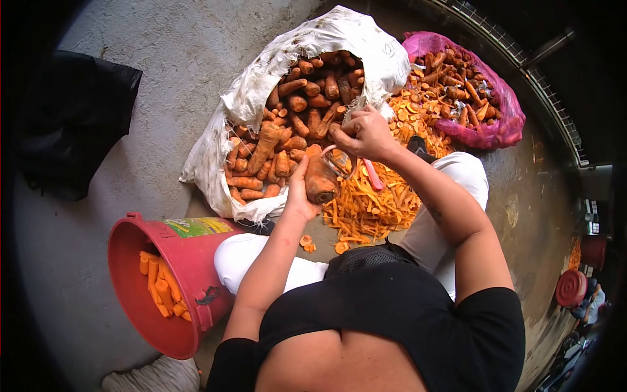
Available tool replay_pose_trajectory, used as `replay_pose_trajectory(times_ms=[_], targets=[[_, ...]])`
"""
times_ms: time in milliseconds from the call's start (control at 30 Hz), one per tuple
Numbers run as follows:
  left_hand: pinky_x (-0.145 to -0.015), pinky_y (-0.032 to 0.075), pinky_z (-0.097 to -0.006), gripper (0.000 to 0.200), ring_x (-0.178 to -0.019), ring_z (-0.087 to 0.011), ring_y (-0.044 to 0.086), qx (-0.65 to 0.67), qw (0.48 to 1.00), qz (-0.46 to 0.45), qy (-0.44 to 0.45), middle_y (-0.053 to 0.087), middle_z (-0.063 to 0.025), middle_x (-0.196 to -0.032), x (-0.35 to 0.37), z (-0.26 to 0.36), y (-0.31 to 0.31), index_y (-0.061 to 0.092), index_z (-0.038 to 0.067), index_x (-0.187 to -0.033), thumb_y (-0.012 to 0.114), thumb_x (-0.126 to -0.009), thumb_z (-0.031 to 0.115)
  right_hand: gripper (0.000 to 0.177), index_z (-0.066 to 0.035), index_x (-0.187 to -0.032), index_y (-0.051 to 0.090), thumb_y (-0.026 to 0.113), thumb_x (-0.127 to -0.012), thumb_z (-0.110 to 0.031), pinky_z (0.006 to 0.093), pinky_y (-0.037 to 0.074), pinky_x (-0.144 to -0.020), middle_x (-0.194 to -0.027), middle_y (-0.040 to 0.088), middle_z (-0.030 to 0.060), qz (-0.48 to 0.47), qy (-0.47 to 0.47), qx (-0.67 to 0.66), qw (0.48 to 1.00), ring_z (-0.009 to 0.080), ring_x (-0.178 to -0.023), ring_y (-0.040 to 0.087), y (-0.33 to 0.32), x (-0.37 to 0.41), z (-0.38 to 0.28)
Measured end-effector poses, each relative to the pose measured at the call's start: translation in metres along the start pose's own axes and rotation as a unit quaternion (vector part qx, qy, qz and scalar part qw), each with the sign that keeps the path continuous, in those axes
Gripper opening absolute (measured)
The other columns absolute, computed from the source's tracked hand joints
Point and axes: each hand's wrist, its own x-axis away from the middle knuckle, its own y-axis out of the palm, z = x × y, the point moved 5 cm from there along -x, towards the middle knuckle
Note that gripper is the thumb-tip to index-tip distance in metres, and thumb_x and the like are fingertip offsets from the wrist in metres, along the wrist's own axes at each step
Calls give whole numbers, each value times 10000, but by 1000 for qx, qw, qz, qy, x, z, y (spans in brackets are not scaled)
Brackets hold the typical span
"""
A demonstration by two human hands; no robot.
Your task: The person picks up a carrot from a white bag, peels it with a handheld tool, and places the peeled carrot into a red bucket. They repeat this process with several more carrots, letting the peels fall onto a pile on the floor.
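Note:
My left hand (302, 195) is wrapped round a thick, partly peeled carrot (321, 179), its brown stem end towards me. Just above and to the right, my right hand (366, 134) is closed on something small that its fingers largely hide. A thin pale loop, perhaps a peeler's frame, shows between that hand and the carrot. Behind both hands a white sack (245, 98) lies open, full of unpeeled carrots (318, 101). Orange peelings (375, 209) are heaped on the floor below my right forearm, with a pink-handled tool (373, 175) on them.
On the left a red bucket (212, 261) lies tilted with peeled carrots (163, 287) inside. A pink sack (513, 121) of carrots and scraps stands at the upper right. Black cloth (72, 117) lies far left. A red round lid or tub (571, 288) is far right.

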Motion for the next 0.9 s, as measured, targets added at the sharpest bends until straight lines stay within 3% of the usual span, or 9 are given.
replay_pose_trajectory(times_ms=[167,333,667,900], targets=[[-807,551,-417,419,-931,-218,643,-35,999,-10,-27,646,-81,-1045,-2,-8,-1,564,100,-1165,487,-952,453,286,-107,-545,665,678,-783,-264,334,392,-668,-491,523,24,-7,-53,-10,999,198,-547,499,-1,5,-24],[-755,572,-400,392,-874,-227,662,-2,998,-27,-57,659,-96,-1002,-12,-15,-9,561,94,-1146,442,-973,426,299,-114,-443,499,658,-688,-180,329,356,-619,-480,526,-5,-16,-156,11,988,186,-543,483,9,11,-34],[-751,580,-430,434,-882,-255,665,-15,997,-9,-73,644,-128,-1030,-14,-19,-10,537,63,-1177,376,-984,417,324,-111,-432,434,650,-664,-176,322,348,-578,-467,501,1,-19,-175,-6,984,185,-519,467,9,16,-42],[-737,577,-449,426,-858,-271,669,-23,996,-21,-81,649,-132,-1011,-22,-23,-20,559,48,-1134,404,-963,407,314,-113,-431,446,649,-660,-181,331,345,-568,-470,505,1,-22,-183,-4,983,191,-511,462,9,17,-43]])
